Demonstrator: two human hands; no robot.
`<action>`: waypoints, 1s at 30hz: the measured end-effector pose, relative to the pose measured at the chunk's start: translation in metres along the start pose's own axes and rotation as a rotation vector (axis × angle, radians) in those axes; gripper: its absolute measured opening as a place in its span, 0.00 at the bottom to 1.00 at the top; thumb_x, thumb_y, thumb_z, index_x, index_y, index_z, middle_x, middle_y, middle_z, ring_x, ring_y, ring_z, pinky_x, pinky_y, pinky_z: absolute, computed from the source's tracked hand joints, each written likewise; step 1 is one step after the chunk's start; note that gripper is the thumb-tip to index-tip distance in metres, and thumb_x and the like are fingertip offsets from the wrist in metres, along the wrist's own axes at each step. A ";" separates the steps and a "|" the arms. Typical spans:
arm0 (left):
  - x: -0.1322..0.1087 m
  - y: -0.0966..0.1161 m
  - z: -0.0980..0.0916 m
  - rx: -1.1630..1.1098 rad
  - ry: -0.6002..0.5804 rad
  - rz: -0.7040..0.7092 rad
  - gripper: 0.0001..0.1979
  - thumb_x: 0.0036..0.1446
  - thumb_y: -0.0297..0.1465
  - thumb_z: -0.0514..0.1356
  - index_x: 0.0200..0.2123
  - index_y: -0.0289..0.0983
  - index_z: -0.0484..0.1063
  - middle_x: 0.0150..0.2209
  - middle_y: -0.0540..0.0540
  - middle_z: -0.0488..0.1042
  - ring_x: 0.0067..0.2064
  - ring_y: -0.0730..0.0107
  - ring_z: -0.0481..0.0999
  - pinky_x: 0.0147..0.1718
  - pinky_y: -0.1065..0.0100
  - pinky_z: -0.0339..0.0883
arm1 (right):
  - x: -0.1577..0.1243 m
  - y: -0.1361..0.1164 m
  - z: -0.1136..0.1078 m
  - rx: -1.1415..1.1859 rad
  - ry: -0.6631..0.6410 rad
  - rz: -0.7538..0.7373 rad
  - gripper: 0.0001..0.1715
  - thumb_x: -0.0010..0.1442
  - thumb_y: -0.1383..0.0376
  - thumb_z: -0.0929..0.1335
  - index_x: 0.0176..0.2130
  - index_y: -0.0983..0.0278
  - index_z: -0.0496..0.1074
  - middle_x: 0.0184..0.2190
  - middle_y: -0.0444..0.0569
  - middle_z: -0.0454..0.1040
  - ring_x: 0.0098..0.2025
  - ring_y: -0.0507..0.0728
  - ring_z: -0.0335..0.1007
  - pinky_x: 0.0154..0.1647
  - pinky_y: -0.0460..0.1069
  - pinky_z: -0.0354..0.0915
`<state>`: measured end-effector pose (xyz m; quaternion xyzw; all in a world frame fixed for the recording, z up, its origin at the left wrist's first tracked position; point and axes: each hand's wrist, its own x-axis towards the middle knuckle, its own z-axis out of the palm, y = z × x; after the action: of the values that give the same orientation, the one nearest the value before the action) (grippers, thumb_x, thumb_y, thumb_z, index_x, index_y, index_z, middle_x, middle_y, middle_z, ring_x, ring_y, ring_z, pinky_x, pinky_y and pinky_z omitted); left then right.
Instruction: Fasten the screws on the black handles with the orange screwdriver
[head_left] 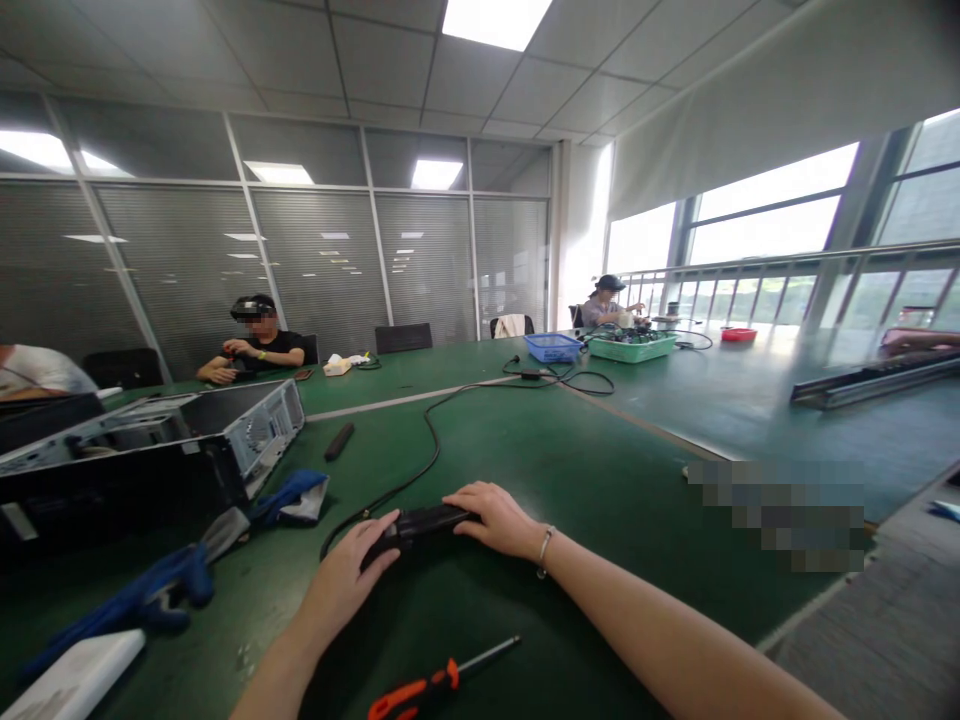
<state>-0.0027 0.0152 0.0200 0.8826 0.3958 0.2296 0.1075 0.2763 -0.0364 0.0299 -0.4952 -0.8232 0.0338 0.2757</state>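
A long black corded device (pixel 427 522) lies low over the green table in front of me, held at both ends. My left hand (pixel 360 560) is closed round its left end, thumb and fingers on either side. My right hand (pixel 495 520) grips the right end, fingers over the top. Its exact kind is hard to make out, since my hands cover both ends. A black cable (pixel 431 440) runs from near my left hand across the table. Nearer to me lies a screwdriver (pixel 450 675) with an orange and black handle, its shaft pointing right.
An open computer case (pixel 247 440) stands at left, beside blue work gloves (pixel 172 580) and a white box-like object (pixel 82 675). A short black bar (pixel 340 441) lies beyond. Blue (pixel 553 347) and green (pixel 634 346) baskets, metal rails (pixel 870 380) and other people are farther off.
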 end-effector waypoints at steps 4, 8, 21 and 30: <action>-0.001 -0.002 -0.002 -0.033 -0.009 0.008 0.24 0.60 0.42 0.54 0.58 0.45 0.64 0.52 0.44 0.70 0.52 0.57 0.71 0.53 0.56 0.65 | 0.001 0.002 -0.002 0.027 -0.007 -0.015 0.26 0.59 0.57 0.68 0.56 0.57 0.68 0.50 0.49 0.73 0.50 0.58 0.68 0.54 0.52 0.60; -0.002 0.001 -0.005 -0.049 0.007 0.014 0.23 0.58 0.42 0.55 0.57 0.44 0.67 0.52 0.44 0.71 0.52 0.56 0.71 0.53 0.56 0.65 | 0.000 0.002 -0.002 0.043 0.009 -0.020 0.26 0.58 0.56 0.68 0.55 0.58 0.68 0.49 0.48 0.74 0.50 0.58 0.68 0.53 0.52 0.61; 0.001 -0.004 -0.005 -0.009 0.042 0.022 0.24 0.52 0.35 0.60 0.53 0.42 0.70 0.53 0.45 0.73 0.55 0.54 0.70 0.57 0.53 0.62 | -0.003 0.002 0.005 -0.051 0.026 -0.039 0.26 0.57 0.60 0.69 0.55 0.55 0.67 0.49 0.46 0.73 0.50 0.57 0.66 0.51 0.51 0.59; -0.001 -0.006 -0.004 -0.066 -0.004 0.011 0.25 0.55 0.38 0.57 0.57 0.42 0.67 0.55 0.44 0.71 0.55 0.55 0.69 0.56 0.54 0.62 | 0.000 0.005 0.003 -0.063 -0.013 -0.031 0.28 0.57 0.53 0.68 0.56 0.55 0.67 0.49 0.47 0.73 0.49 0.58 0.67 0.51 0.52 0.59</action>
<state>-0.0092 0.0189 0.0214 0.8812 0.3831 0.2413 0.1364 0.2788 -0.0331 0.0261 -0.4907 -0.8332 0.0067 0.2550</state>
